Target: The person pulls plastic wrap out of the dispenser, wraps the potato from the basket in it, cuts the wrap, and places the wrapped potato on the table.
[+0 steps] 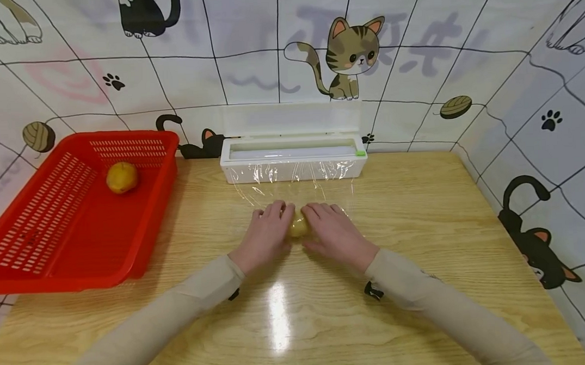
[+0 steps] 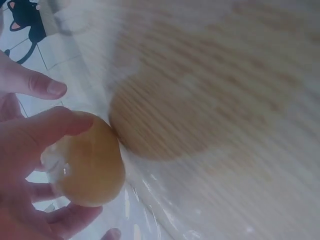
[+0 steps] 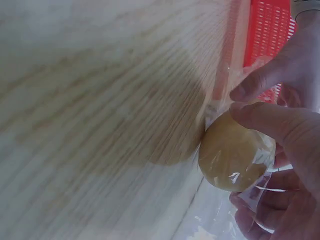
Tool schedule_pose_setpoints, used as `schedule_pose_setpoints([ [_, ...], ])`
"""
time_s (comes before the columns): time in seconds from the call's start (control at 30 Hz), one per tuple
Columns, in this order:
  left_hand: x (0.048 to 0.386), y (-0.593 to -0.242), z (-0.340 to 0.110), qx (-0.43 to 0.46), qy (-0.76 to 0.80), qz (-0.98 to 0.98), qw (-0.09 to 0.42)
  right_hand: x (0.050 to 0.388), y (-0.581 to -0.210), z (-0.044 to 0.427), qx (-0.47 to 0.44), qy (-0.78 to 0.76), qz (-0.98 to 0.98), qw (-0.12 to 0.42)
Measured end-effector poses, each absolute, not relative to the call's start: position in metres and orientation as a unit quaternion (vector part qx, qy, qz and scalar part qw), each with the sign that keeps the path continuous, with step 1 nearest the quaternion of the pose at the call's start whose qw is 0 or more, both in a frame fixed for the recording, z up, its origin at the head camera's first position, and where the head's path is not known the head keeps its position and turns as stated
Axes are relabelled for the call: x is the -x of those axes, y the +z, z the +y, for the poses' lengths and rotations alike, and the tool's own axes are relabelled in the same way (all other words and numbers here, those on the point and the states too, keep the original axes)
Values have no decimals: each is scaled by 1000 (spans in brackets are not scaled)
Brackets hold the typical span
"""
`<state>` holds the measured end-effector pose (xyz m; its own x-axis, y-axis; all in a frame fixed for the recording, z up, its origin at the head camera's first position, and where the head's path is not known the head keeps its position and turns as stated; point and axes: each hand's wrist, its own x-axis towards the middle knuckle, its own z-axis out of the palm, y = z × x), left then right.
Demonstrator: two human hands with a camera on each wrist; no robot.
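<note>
A round yellow fruit point(image 1: 299, 226) rests on the table between both hands, with clear plastic wrap drawn over part of it. From the left side, my left hand point(image 1: 269, 230) holds the fruit point(image 2: 90, 162), thumb on one side and fingers curled on the other. Opposite it, my right hand point(image 1: 336, 232) grips the same fruit point(image 3: 235, 155) through the film, which bunches under the fingers. The wrap point(image 1: 293, 190) runs back to a white dispenser box point(image 1: 292, 170), whose lid stands raised.
At the left stands a red plastic basket point(image 1: 152, 232) with slotted walls, holding another yellow fruit point(image 1: 122, 177). A green slider point(image 1: 360, 153) sits at the dispenser's right end. Cat-patterned sheeting point(image 1: 249, 81) rises behind the wooden table point(image 1: 421, 209).
</note>
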<state>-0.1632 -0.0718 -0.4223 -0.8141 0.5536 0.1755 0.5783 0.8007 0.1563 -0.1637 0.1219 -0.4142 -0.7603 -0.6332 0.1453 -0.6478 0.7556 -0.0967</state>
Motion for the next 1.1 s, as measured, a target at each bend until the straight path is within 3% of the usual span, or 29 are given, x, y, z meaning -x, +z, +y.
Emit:
schedule_pose_setpoints([
  [0.67,184,-409,-69,268,-96,-958,-41,185,-416,109,-294,36,-955,4],
  [1.1,217,-412,-72,295,-168,-933,-123,207,-416,111,-267,107,-955,-72],
])
